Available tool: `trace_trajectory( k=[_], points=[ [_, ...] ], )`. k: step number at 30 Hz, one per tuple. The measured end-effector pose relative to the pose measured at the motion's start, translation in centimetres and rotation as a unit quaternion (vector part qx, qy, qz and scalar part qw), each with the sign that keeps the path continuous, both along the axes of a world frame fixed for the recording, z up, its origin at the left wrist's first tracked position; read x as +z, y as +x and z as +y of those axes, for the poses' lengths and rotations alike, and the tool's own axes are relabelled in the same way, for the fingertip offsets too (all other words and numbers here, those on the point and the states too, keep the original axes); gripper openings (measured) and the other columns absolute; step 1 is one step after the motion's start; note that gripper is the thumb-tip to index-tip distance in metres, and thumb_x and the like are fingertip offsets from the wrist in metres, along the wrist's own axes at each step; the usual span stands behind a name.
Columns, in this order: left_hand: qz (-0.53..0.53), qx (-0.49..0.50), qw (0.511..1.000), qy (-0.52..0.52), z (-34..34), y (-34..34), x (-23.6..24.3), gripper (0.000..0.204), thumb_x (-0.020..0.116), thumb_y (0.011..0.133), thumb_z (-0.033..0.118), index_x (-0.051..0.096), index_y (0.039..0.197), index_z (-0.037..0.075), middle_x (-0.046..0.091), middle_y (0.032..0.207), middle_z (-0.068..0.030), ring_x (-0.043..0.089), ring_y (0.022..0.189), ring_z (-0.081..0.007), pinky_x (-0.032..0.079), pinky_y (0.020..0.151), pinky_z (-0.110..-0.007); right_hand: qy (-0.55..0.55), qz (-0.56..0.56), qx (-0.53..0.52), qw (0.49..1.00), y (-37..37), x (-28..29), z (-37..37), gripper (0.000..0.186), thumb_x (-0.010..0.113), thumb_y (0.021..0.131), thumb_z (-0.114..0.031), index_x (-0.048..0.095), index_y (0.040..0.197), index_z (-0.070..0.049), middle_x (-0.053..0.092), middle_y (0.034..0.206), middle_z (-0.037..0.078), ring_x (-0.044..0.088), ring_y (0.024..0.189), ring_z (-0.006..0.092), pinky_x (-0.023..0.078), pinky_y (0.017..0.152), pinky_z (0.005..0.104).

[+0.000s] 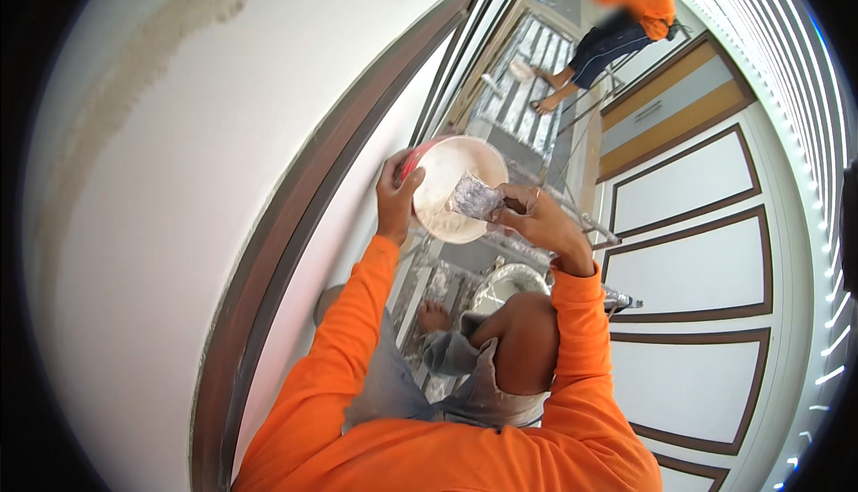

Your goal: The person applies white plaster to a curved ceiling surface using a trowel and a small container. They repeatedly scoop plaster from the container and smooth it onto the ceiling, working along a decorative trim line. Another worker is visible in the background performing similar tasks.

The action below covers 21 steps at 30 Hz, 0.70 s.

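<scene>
A round bucket [487, 163], red outside and pale inside, is tilted toward me in front of my chest. My left hand [394, 197] grips its left side, thumb over the rim and the other fingers around the outside. Whitish paste or powder [434, 190] coats the inside; which of the two I cannot tell. My right hand [542, 217] is closed around a putty knife [474, 197] with a wide, smeared blade. The blade is over the bucket's opening, pointing left; whether it touches the contents is unclear.
A second bucket [521, 270], white-crusted, stands by my bent right knee. Paint-spattered slatted planks [534, 56] run ahead, where another person [636, 0] in orange stands. A dark-framed white wall [179, 224] lies close on my left; white panelled doors [688, 264] and metal tubes [585, 221] are right.
</scene>
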<state>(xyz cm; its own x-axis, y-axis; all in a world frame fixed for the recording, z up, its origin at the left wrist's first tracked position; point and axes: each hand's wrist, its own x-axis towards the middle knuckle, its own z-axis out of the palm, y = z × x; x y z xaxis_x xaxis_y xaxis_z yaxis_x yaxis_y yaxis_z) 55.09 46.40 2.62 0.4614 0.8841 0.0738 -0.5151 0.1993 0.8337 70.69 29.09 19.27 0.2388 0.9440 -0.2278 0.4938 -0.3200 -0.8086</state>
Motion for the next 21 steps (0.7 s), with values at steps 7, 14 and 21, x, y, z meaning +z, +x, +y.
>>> trace_trajectory(
  k=[7, 14, 21],
  points=[
    [0.123, 0.032, 0.992, 0.002, -0.2, 0.3, 0.0, 0.058, 0.079, 0.092, 0.028, 0.061, 0.138, -0.002, 0.064, 0.123, -0.0115, 0.061, 0.113, -0.019, 0.049, 0.102, -0.033, 0.078, 0.14, -0.085, 0.983, 1.0, -0.1, -0.2, 0.021, 0.063, 0.1, -0.005, 0.069, 0.119, 0.001, 0.074, 0.103, 0.007, 0.068, 0.087, 0.0132, 0.055, 0.078, 0.03],
    [0.136, 0.021, 0.99, -0.017, -0.3, 0.9, 0.1, 0.065, 0.081, 0.091, 0.035, 0.06, 0.137, -0.004, 0.062, 0.126, -0.0138, 0.06, 0.115, -0.0215, 0.049, 0.103, -0.035, 0.166, 0.245, -0.171, 0.94, 3.0, -1.5, 1.0, 0.026, 0.06, 0.102, -0.006, 0.065, 0.125, 0.002, 0.074, 0.103, 0.011, 0.066, 0.081, 0.0164, 0.054, 0.076, 0.0303],
    [0.198, 0.026, 0.98, 0.01, -0.5, 0.9, 1.3, 0.069, 0.085, 0.087, 0.031, 0.055, 0.138, -0.005, 0.062, 0.13, -0.018, 0.063, 0.118, -0.0244, 0.053, 0.102, -0.036, 0.248, 0.418, -0.283, 0.827, 3.4, -2.2, -1.1, 0.035, 0.054, 0.1, 0.001, 0.055, 0.135, 0.002, 0.071, 0.111, 0.016, 0.068, 0.085, 0.0211, 0.058, 0.073, 0.0351]
  ],
)
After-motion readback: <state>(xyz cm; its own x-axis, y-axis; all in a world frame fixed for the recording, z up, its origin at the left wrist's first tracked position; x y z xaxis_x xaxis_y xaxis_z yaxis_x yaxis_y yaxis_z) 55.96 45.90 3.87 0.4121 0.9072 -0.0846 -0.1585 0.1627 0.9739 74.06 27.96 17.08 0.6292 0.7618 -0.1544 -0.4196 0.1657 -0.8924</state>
